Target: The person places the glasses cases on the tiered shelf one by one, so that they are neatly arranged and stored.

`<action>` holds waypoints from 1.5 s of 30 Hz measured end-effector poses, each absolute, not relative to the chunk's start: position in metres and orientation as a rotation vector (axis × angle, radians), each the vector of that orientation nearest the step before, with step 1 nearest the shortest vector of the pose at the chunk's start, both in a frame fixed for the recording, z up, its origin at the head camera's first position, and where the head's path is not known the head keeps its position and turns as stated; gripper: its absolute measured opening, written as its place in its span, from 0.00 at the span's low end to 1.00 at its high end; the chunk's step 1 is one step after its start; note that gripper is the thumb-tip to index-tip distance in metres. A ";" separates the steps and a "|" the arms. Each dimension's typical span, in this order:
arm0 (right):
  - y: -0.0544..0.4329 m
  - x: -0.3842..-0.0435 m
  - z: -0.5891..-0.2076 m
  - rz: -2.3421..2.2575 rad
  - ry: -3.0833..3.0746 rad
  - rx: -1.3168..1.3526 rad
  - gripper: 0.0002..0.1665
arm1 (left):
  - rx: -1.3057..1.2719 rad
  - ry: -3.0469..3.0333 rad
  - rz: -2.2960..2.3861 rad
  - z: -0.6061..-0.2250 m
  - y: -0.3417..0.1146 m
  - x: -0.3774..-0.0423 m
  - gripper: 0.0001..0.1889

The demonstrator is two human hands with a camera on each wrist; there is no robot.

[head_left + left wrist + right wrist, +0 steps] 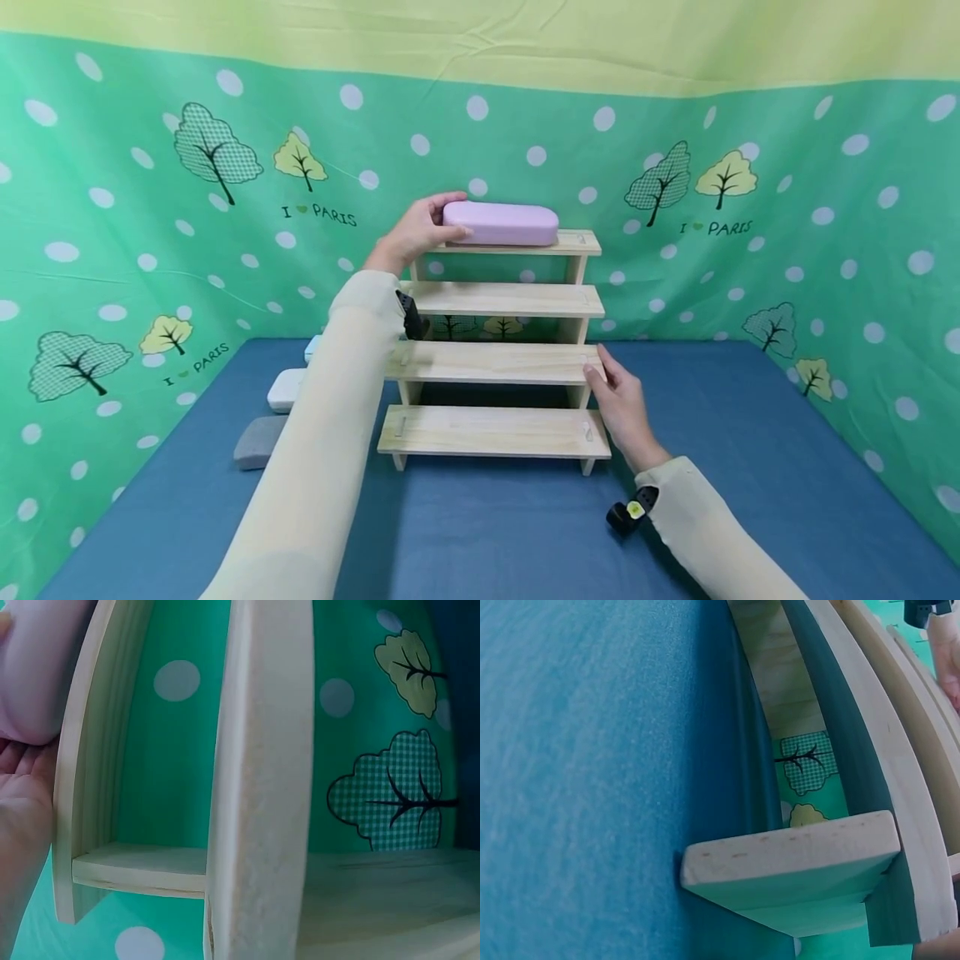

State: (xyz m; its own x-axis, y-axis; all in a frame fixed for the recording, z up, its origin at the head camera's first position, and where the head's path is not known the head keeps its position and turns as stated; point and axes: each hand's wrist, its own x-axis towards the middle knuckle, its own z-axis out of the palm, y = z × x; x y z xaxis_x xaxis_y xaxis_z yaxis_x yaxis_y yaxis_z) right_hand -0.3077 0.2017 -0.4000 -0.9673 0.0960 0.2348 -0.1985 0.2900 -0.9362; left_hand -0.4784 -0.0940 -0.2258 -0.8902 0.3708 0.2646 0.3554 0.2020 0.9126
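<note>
A wooden four-step rack (495,362) of pale boards stands on the blue cloth in the head view. On its top step lies a long lilac case (501,223) with rounded ends, probably a glasses case. My left hand (420,232) holds that case by its left end, thumb across the front and fingers behind. In the left wrist view the lilac case (37,667) sits above the palm, beside the top board's edge. My right hand (621,408) grips the right end of the second step from the bottom, thumb at the front corner.
Left of the rack, partly behind my left sleeve (322,450), lie a grey case (257,443), a white case (285,390) and a light blue item (311,348). A green dotted curtain (480,150) with printed trees hangs close behind and along both sides.
</note>
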 end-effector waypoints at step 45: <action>0.199 -0.303 -0.401 1.756 -2.309 0.082 0.35 | 0.783 2.508 1.770 -0.226 -0.152 -0.426 0.43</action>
State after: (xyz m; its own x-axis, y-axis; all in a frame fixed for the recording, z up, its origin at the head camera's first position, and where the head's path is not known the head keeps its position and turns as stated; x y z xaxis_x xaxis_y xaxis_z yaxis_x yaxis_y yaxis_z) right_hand -0.3032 0.1986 -0.4014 -0.9699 0.0990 0.2226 -0.1880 0.2767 -0.9424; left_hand -0.4257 -0.1521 -0.2263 -0.8774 0.3764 0.2975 0.4064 0.2536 0.8778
